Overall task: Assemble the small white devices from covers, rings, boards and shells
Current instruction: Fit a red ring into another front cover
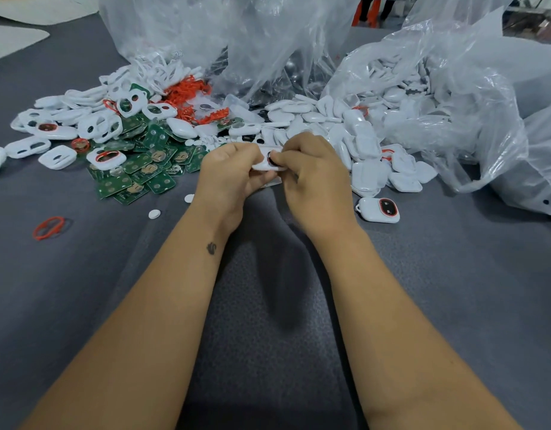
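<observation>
My left hand (229, 173) and my right hand (311, 175) meet at the table's middle, both gripping one small white device (266, 166) with a dark, red-rimmed opening; fingers hide most of it. A finished white device (379, 210) with a red ring lies to the right of my right hand. Green boards (143, 172) are heaped to the left. White covers (60, 131) spread beyond them. Orange-red rings (187, 91) pile at the back. White shells (370, 141) spill from a bag on the right.
Clear plastic bags (454, 97) stand at the back and right on the grey cloth table (81, 290). A loose red ring (48, 227) lies at the left. Two small white discs (154, 214) sit near my left wrist.
</observation>
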`<state>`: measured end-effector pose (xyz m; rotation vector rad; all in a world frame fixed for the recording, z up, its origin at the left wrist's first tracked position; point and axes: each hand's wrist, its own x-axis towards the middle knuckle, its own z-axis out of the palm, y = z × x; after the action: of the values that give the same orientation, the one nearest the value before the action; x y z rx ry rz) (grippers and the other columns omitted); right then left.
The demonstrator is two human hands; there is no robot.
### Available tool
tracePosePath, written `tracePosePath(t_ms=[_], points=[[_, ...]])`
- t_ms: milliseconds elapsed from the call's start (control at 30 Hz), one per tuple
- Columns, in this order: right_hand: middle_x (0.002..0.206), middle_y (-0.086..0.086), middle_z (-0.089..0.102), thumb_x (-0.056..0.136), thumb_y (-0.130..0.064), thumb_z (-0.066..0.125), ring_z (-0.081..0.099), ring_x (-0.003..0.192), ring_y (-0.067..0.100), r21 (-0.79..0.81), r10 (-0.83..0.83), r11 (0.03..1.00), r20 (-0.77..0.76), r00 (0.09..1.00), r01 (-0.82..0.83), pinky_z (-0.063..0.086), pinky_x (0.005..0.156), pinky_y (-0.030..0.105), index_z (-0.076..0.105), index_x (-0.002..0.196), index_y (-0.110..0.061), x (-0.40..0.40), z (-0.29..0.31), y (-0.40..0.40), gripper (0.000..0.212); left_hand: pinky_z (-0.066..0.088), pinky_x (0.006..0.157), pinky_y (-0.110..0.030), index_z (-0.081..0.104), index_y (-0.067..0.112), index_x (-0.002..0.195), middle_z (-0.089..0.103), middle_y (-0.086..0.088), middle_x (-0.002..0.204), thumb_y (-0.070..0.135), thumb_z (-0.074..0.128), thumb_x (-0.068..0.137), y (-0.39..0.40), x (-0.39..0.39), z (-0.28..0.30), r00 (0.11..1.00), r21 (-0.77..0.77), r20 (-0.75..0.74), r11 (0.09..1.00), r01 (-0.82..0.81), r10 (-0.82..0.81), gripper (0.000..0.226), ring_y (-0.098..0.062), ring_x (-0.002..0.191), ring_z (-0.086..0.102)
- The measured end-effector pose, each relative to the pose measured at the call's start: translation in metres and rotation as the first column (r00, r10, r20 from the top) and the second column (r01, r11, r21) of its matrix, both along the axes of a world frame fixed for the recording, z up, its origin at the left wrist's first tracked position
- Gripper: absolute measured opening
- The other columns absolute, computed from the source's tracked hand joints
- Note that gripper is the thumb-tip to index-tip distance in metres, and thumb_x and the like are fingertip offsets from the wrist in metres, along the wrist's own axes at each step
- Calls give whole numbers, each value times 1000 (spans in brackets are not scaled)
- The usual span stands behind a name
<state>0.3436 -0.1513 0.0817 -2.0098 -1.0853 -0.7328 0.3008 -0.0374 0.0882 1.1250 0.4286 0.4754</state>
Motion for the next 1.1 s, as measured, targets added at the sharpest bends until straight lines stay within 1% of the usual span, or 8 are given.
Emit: tracePosePath(t_ms=[100, 267, 500, 700, 800, 900, 1033, 1100], points=[[82, 14, 65, 77, 4, 59, 58, 74, 35, 5, -10, 1000, 85, 996, 9, 49, 60, 42, 71, 78, 3, -1, 1, 0, 12, 56, 60, -22, 56, 10, 65, 64, 5, 54, -7, 46, 86, -2, -1, 0, 1000, 44, 8, 999, 20, -20, 29, -9, 59, 67], [83, 11, 68, 79, -5, 45, 61, 76, 34, -3, 7, 1000, 135, 991, -7, 50, 63, 42, 72, 78, 0, -1, 2, 1, 28, 56, 61, -22, 58, 9, 64, 68, 2, 60, -10, 47, 86, -4, -2, -1, 999, 71, 23, 997, 23, -25, 31, -11, 63, 69], [80, 5, 68, 77, -7, 46, 61, 76, 31, -70, -25, 997, 147, 989, 35, 46, 67, 38, 72, 81, -10, -1, 1, 0, 26, 56, 65, -23, 65, -1, 77, 71, -6, 68, -13, 47, 86, 0, -4, -1, 998, 30, 46, 999, 44, -46, 23, -14, 70, 70], [86, 3, 68, 80, -9, 49, 60, 81, 31, -102, -79, 991, 124, 989, 92, 43, 70, 38, 73, 86, -12, -1, 1, 1, 25, 58, 69, -24, 63, 0, 92, 74, -6, 73, -10, 48, 91, 4, -3, -1, 998, -21, 34, 998, 62, -62, 18, -15, 74, 72], [91, 6, 67, 75, -2, 58, 59, 86, 32, -73, -60, 995, 26, 998, 61, 45, 74, 39, 72, 90, -9, -2, -1, 0, 21, 57, 66, -21, 65, 6, 92, 74, -2, 75, -8, 50, 92, 4, -3, -2, 998, -4, 45, 999, 47, -47, 21, -12, 73, 72], [96, 5, 66, 75, -5, 60, 59, 92, 26, 57, -10, 998, -176, 984, 20, 46, 80, 32, 72, 96, -7, -3, -2, 0, 25, 58, 70, -25, 68, 5, 98, 74, -5, 82, -7, 52, 91, 3, -2, -4, 999, 56, 35, 998, 32, -34, 21, -14, 78, 71], [91, -2, 59, 78, -13, 71, 55, 80, 8, 161, -17, 984, -332, 943, 74, 48, 75, 27, 71, 93, -11, 2, -3, 1, 15, 58, 72, -26, 66, 0, 109, 71, -10, 89, -5, 54, 90, 0, -1, -4, 1000, 140, -7, 990, 24, -23, 23, -14, 78, 71], [88, -7, 57, 76, -18, 76, 54, 76, 6, 168, -32, 981, -373, 927, 101, 48, 73, 25, 72, 91, -13, 3, -3, 2, 16, 57, 70, -24, 65, 0, 109, 71, -9, 85, -4, 55, 91, 0, -2, -4, 1000, 149, -7, 988, 27, -26, 22, -12, 74, 70]])
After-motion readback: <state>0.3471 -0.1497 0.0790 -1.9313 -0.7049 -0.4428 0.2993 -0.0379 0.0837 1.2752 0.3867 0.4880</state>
